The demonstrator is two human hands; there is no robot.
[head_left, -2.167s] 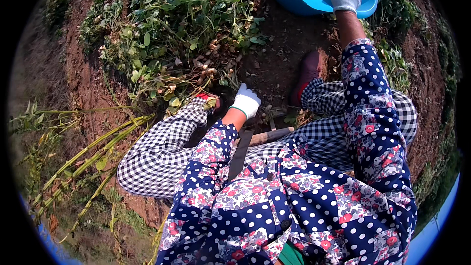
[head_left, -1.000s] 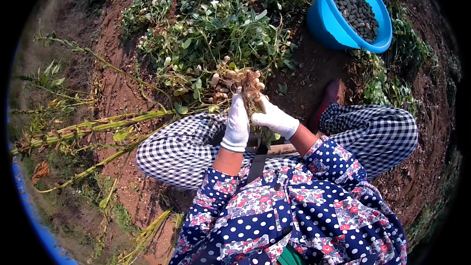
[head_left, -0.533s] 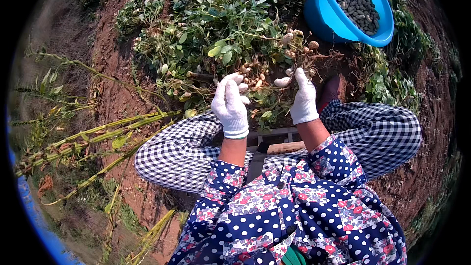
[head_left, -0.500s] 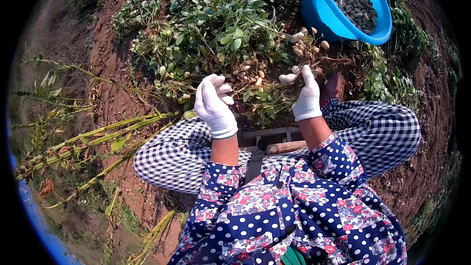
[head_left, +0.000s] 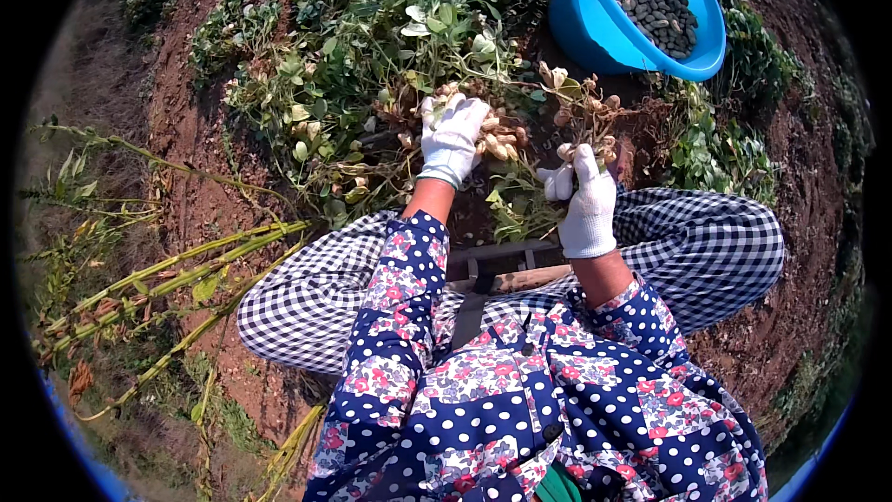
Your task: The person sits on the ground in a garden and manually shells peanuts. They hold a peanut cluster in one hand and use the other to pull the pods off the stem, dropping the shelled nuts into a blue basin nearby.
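**Head view: gloved hands in an uprooted peanut plant**

Head view, looking down over a person seated on bare reddish soil [head_left: 200, 130], legs in black-and-white checked trousers [head_left: 316, 293] spread to either side, sleeves in a blue patchwork of florals and dots.

The left hand [head_left: 452, 135], in a white glove, reaches forward with the forearm nearly straight out from the body. Its fingers curl down into the root end of the peanut plant [head_left: 400, 65], clenched on a cluster of pale pods [head_left: 497, 135]. The right hand [head_left: 585, 200], also white-gloved, is held closer to the body and raised, wrist upright, fingers pinched around a thin stem with pods [head_left: 585, 112] sticking up above the fingertips.

The palms of both hands face away from the camera, so how many pods each one grips cannot be made out. The stem between the two hands is lost among leaves and shadow. A brown shoe by the right knee is mostly hidden behind the pods and foliage.

The plant lies with its leafy top away from the person and to the left, and its root end with the pods toward the hands; its long axis runs roughly from upper left to lower right.

A blue plastic basin [head_left: 595, 28], filled with dark pods, sits on the soil beyond the right hand, well apart from it. Long yellow-green stalks [head_left: 177, 270] lie on the ground by the left leg.
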